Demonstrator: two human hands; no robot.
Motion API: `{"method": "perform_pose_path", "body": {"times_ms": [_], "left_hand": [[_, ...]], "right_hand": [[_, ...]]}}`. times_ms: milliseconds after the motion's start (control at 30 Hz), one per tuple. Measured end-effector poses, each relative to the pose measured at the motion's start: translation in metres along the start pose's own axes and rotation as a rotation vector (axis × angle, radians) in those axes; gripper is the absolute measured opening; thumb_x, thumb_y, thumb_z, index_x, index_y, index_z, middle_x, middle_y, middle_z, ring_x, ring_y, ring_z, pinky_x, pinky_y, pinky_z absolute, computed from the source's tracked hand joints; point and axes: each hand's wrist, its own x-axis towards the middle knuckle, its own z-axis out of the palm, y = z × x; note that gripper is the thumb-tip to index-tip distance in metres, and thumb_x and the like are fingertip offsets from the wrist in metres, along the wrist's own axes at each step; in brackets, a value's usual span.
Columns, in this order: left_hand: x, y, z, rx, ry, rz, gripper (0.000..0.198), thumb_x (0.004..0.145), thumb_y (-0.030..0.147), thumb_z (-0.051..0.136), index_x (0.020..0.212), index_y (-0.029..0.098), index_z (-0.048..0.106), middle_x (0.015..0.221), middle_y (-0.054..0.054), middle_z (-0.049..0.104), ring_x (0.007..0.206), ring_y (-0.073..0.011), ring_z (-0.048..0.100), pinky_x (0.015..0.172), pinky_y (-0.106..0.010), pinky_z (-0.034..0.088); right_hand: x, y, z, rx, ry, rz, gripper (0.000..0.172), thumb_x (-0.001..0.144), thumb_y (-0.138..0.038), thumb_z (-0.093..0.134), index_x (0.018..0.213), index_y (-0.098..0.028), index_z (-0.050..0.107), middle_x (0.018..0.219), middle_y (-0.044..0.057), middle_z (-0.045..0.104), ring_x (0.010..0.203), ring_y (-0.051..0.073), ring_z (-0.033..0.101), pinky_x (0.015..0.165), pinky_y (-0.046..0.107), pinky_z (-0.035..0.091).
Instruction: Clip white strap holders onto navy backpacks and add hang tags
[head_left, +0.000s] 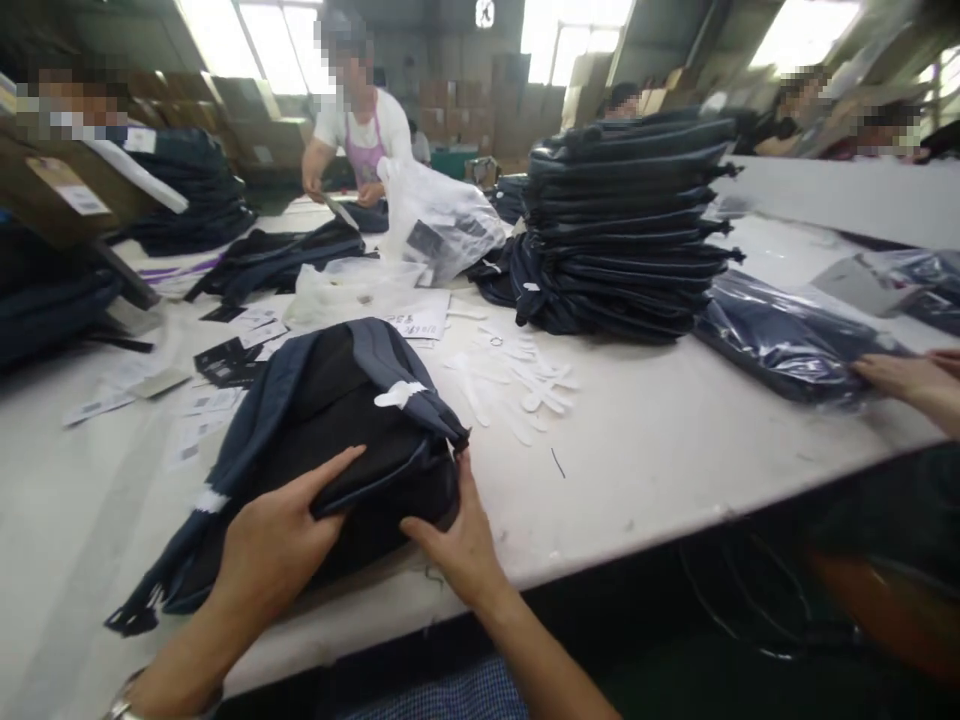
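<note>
A dark navy and black backpack [322, 400] lies on the white table in front of me, its padded straps bound with white strips [405, 393]. My left hand [281, 530] grips its near side, thumb on the black panel and fingers tucked under, out of sight. At the right end, my right hand [457, 530] holds the bag's lower corner between thumb and fingers, close to the strap's end. Just right of the bag, several loose white strips [517, 375] are scattered on the table.
A tall stack of navy bags [622, 230] stands behind the strips. Farther right, another person's hands [900, 375] touch a plastic-wrapped bag [787, 335]. Printed tags [225, 360] lie at left, near a white plastic bag [442, 215]. Across the table stands a person in a pink apron [365, 160].
</note>
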Motion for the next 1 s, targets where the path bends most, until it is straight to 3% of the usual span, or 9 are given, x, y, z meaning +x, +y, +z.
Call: {"method": "perform_pose_path", "body": {"times_ms": [167,233,367,500,600,733,833,900,1000], "left_hand": [[0.002,-0.002,-0.017,-0.007,0.01,-0.007,0.047,0.081,0.045,0.06,0.127,0.034,0.061,0.097,-0.002,0.075,0.073,-0.025,0.071,0.055,-0.028,0.052],[0.005,0.014,-0.024,0.13,0.017,0.121,0.05,0.081,0.041,0.061,0.131,0.031,0.058,0.11,-0.004,0.071,0.082,-0.0272,0.07,0.059,-0.03,0.053],[0.018,0.064,-0.027,0.293,0.066,0.518,0.059,0.079,0.024,0.061,0.137,0.022,0.049,0.135,-0.009,0.056,0.113,-0.0279,0.059,0.086,-0.035,0.052],[0.041,0.101,-0.022,0.422,-0.007,0.709,0.037,0.084,0.013,0.052,0.118,0.021,0.061,0.112,-0.01,0.062,0.099,-0.0248,0.058,0.072,-0.032,0.052],[0.058,0.098,-0.023,0.438,-0.032,0.724,0.025,0.085,0.012,0.052,0.104,0.023,0.066,0.098,-0.006,0.062,0.092,-0.0233,0.058,0.061,-0.028,0.047],[0.064,0.074,-0.023,0.144,0.178,0.589,0.021,0.088,0.036,0.059,0.102,0.022,0.066,0.098,-0.003,0.064,0.088,-0.0184,0.062,0.068,-0.026,0.047],[0.053,0.062,-0.015,-0.084,0.304,0.451,0.021,0.087,0.039,0.062,0.094,0.019,0.067,0.091,-0.002,0.064,0.08,-0.0148,0.062,0.071,-0.024,0.047],[0.046,0.06,-0.008,-0.171,0.323,0.427,0.018,0.086,0.036,0.064,0.092,0.02,0.066,0.089,-0.001,0.063,0.079,-0.0138,0.062,0.073,-0.023,0.047],[0.039,0.063,-0.003,-0.213,0.293,0.473,0.015,0.084,0.034,0.066,0.091,0.02,0.066,0.087,-0.001,0.063,0.078,-0.013,0.061,0.071,-0.022,0.047]], "right_hand": [[0.002,-0.015,0.019,0.133,0.098,0.058,0.101,0.069,-0.034,0.08,0.151,-0.024,0.023,0.146,0.009,0.043,0.136,0.028,0.04,0.113,0.048,0.035],[0.003,-0.021,0.027,0.164,0.164,0.04,0.095,0.07,-0.027,0.076,0.15,-0.025,0.026,0.142,0.007,0.047,0.133,0.027,0.043,0.112,0.046,0.037],[0.001,-0.024,0.043,0.186,0.264,-0.017,0.084,0.075,-0.026,0.069,0.149,-0.021,0.03,0.14,0.008,0.049,0.131,0.026,0.046,0.111,0.043,0.039],[0.0,-0.02,0.048,0.207,0.298,-0.092,0.08,0.078,-0.03,0.066,0.148,-0.019,0.03,0.144,0.008,0.045,0.134,0.025,0.043,0.112,0.04,0.038],[0.003,-0.013,0.042,0.215,0.282,-0.03,0.085,0.075,-0.036,0.071,0.148,-0.018,0.031,0.142,0.009,0.048,0.132,0.026,0.044,0.111,0.04,0.039],[0.007,-0.006,0.031,0.228,0.237,0.098,0.072,0.075,-0.039,0.071,0.139,-0.018,0.045,0.133,0.009,0.055,0.126,0.026,0.051,0.108,0.041,0.042],[0.01,-0.009,0.023,0.049,0.249,0.026,0.063,0.072,-0.035,0.073,0.129,-0.016,0.054,0.147,0.013,0.039,0.133,0.031,0.041,0.112,0.046,0.036],[0.014,-0.015,0.018,-0.087,0.258,-0.083,0.068,0.07,-0.039,0.077,0.131,-0.017,0.054,0.152,0.014,0.031,0.137,0.034,0.033,0.114,0.051,0.031],[0.026,-0.02,0.011,-0.142,0.234,-0.162,0.066,0.067,-0.044,0.08,0.125,-0.021,0.058,0.126,0.012,0.057,0.119,0.031,0.051,0.103,0.047,0.042]]}}
